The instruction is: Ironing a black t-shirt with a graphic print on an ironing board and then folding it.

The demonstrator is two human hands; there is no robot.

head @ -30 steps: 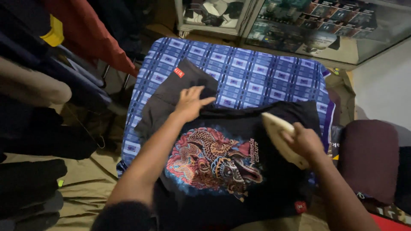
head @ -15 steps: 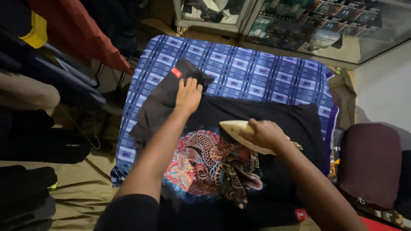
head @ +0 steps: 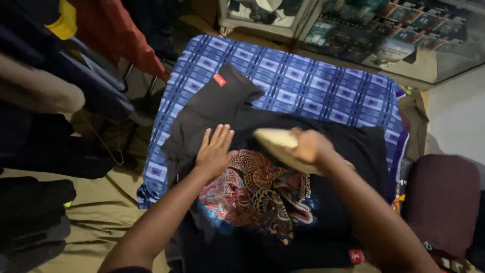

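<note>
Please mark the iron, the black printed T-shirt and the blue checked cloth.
iron (head: 275, 141), head view, on its pale front tip.
black printed T-shirt (head: 252, 194), head view, on the coloured print.
blue checked cloth (head: 313, 88), head view, on a bare part above the shirt.

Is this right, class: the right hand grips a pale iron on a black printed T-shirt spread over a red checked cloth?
Not quite. In the head view the cloth is blue checked, not red. The right hand does grip the pale iron on the black printed T-shirt.
</note>
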